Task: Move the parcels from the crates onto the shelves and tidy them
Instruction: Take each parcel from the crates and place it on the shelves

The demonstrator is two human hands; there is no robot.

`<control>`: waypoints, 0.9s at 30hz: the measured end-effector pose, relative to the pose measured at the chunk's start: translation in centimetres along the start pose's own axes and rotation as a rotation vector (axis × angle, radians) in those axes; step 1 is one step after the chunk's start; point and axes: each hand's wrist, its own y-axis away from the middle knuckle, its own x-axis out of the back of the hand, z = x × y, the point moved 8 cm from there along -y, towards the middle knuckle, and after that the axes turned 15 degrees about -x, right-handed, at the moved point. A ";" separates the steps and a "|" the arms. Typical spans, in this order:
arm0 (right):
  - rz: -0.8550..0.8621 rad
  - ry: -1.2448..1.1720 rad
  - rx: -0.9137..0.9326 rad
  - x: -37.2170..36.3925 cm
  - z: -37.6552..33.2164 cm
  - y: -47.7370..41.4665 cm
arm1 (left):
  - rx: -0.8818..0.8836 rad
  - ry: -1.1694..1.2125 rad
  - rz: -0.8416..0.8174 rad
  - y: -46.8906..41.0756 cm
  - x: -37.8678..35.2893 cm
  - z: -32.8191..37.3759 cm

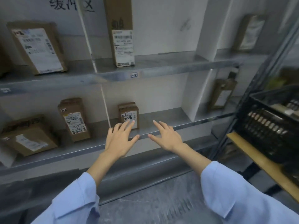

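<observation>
Hovering by parcel (128, 109): left hand (120, 140), right hand (167, 136)

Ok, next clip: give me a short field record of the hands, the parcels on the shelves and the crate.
left hand: open, fingers straight, tips in front of the small parcel; contact unclear
right hand: open, holds nothing, over the lower shelf edge
lower shelf parcels: small parcel, upright parcel, flat parcel
upper shelf: tall parcel, leaning parcel
crate: black, at right, on a wooden board; contents blurred
</observation>
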 end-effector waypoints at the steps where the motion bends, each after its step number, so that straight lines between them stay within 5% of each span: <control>1: 0.025 -0.008 -0.031 1.7 2.7 0.6 | -0.032 0.006 0.008 -1.2 0.0 2.6; 12: 0.236 -0.125 -0.373 16.1 29.8 8.4 | -0.420 0.076 0.082 -12.4 0.6 30.4; 27: 0.470 -0.303 -0.646 25.7 52.1 10.1 | -0.776 0.210 0.165 -28.1 -1.8 54.9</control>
